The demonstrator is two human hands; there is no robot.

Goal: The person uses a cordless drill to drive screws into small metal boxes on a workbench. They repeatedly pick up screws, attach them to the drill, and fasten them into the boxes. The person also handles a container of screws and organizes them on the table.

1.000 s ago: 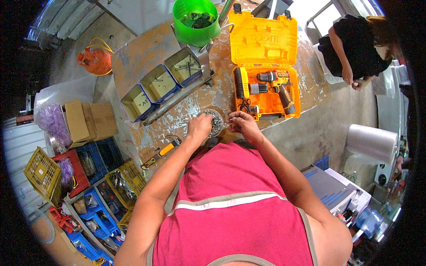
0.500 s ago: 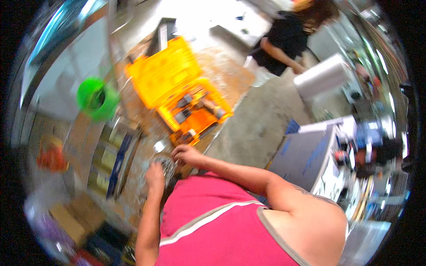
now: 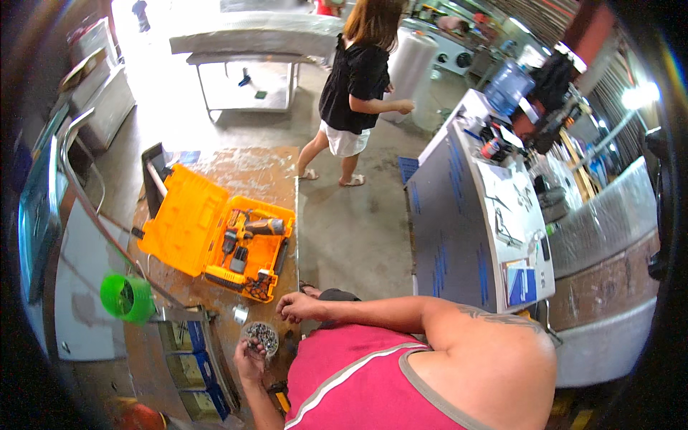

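Observation:
My left hand (image 3: 249, 362) is at the near edge of a clear round tub (image 3: 274, 349) full of small metal pieces, perhaps screws. Its fingers are curled around several small dark metal pieces (image 3: 251, 345). My right hand (image 3: 301, 307) hovers above the bench edge, right of the tub and apart from it. Its fingertips are bent together, and whatever lies between them is too small to make out. Past my hands an orange tool case (image 3: 183, 222) lies open on the bench, with a cordless drill (image 3: 264, 227), battery packs and a charger inside.
The worn wooden bench (image 3: 265, 161) carries a green round container (image 3: 127, 297), a small silvery roll (image 3: 241, 313) and blue-fronted parts bins (image 3: 190, 337). A person in black (image 3: 358, 82) walks beyond its far corner. A grey-sided counter (image 3: 459, 215) stands right.
The view has swung, and the case now sits farther left. My left hand has turned, showing small metal pieces in its fingers. My right hand has moved away from the tub.

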